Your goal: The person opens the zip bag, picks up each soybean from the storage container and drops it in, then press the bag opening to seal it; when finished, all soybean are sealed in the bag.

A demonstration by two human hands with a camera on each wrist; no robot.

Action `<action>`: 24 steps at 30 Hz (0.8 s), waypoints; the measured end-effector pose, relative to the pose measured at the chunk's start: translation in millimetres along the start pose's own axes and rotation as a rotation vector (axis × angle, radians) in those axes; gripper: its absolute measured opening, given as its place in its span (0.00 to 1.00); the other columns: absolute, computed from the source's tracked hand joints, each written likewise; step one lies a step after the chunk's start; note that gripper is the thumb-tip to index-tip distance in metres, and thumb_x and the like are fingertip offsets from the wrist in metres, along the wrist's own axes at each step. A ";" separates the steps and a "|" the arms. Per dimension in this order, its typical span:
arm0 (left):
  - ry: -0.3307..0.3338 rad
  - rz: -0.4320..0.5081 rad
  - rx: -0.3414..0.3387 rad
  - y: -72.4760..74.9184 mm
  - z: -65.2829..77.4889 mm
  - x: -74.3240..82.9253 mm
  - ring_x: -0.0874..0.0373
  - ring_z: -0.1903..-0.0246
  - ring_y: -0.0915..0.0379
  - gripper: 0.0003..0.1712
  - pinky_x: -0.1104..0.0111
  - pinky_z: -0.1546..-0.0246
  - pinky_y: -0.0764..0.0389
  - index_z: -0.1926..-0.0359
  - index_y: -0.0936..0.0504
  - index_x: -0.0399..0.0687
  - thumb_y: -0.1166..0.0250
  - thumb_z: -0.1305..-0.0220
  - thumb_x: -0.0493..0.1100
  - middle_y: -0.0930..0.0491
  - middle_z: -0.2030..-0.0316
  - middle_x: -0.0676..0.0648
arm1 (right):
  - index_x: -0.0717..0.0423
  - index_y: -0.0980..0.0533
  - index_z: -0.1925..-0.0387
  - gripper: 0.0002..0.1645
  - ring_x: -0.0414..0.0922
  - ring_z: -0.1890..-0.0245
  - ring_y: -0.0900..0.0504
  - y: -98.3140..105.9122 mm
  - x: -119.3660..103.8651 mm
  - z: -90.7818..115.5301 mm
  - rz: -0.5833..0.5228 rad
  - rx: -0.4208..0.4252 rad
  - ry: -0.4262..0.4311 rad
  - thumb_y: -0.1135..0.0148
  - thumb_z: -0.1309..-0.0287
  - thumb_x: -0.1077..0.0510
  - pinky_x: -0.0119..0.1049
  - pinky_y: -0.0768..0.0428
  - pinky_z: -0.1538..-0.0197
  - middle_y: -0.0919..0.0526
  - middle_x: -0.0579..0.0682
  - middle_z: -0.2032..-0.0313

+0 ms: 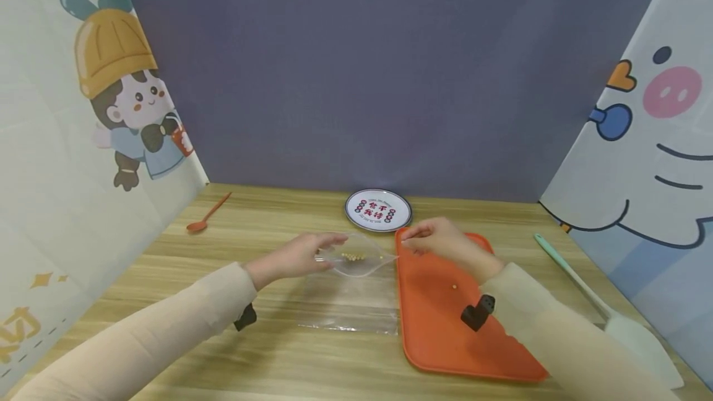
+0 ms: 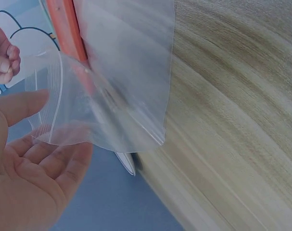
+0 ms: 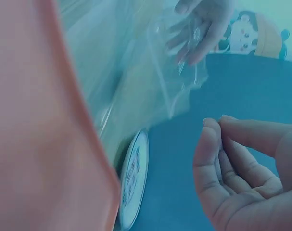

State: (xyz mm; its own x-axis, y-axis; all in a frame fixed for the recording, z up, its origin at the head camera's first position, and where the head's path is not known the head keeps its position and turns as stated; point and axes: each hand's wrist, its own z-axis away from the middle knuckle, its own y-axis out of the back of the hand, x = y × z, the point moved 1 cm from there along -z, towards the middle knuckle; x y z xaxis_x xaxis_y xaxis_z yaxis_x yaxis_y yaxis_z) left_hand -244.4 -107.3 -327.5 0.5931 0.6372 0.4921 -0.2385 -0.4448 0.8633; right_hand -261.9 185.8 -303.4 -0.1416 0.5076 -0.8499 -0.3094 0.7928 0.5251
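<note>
A clear zip bag (image 1: pixel 356 302) stands on the table with its mouth spread, several small yellow beans (image 1: pixel 353 257) inside. My left hand (image 1: pixel 303 257) holds it by the mouth at the left; in the left wrist view the thumb (image 2: pixel 28 106) is beside the zip strip and the other fingers show through the film. To the right of the mouth, over the orange tray (image 1: pixel 440 339), my right hand (image 1: pixel 442 243) has thumb and forefinger tips together. I cannot tell whether a bean is between them. One bean (image 1: pixel 453 287) lies on the tray.
Behind the bag lies a white plate (image 1: pixel 379 210) with red lettering. A small reddish-brown spoon (image 1: pixel 207 215) is at the far left. Along the right side lies a spatula with a pale green handle (image 1: pixel 574 277). A dark backdrop (image 1: pixel 356 79) stands behind the table.
</note>
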 end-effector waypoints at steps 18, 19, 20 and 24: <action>-0.035 -0.007 0.000 2.6 -0.5 -0.6 0.42 0.42 0.26 0.35 0.53 0.41 0.22 0.32 0.35 0.36 0.35 0.39 0.36 0.27 0.38 0.37 | 0.67 0.17 0.60 0.12 0.40 0.79 0.21 -46.8 -38.7 -18.7 0.015 -0.021 -0.019 0.33 0.46 0.63 0.30 0.17 0.71 0.15 0.59 0.73; -0.034 -0.006 -0.003 2.6 -0.4 -0.3 0.42 0.42 0.26 0.35 0.53 0.41 0.22 0.32 0.35 0.36 0.35 0.39 0.36 0.27 0.37 0.38 | 0.67 0.17 0.60 0.12 0.40 0.79 0.21 -47.2 -38.9 -18.7 0.014 -0.019 -0.018 0.33 0.46 0.63 0.29 0.18 0.72 0.14 0.59 0.73; -0.034 -0.005 -0.004 2.5 -0.4 -0.3 0.42 0.42 0.26 0.35 0.53 0.41 0.22 0.32 0.35 0.36 0.35 0.39 0.36 0.27 0.37 0.38 | 0.67 0.17 0.60 0.12 0.41 0.79 0.20 -47.1 -38.6 -18.8 0.013 -0.018 -0.013 0.33 0.46 0.64 0.29 0.18 0.73 0.14 0.59 0.72; -0.030 0.006 -0.004 1.9 -0.7 -0.6 0.41 0.42 0.27 0.35 0.53 0.41 0.22 0.32 0.35 0.37 0.35 0.39 0.35 0.27 0.37 0.38 | 0.70 0.18 0.59 0.14 0.41 0.78 0.19 -42.3 -35.5 -17.0 0.012 0.000 0.004 0.34 0.45 0.64 0.33 0.16 0.71 0.14 0.58 0.72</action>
State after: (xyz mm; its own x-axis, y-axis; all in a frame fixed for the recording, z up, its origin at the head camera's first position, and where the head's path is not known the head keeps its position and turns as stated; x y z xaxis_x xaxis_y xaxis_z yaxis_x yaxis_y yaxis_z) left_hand -245.8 -108.0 -326.1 0.6143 0.6154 0.4940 -0.2453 -0.4461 0.8607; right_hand -259.7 128.5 -296.2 -0.1489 0.5157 -0.8437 -0.3077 0.7867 0.5351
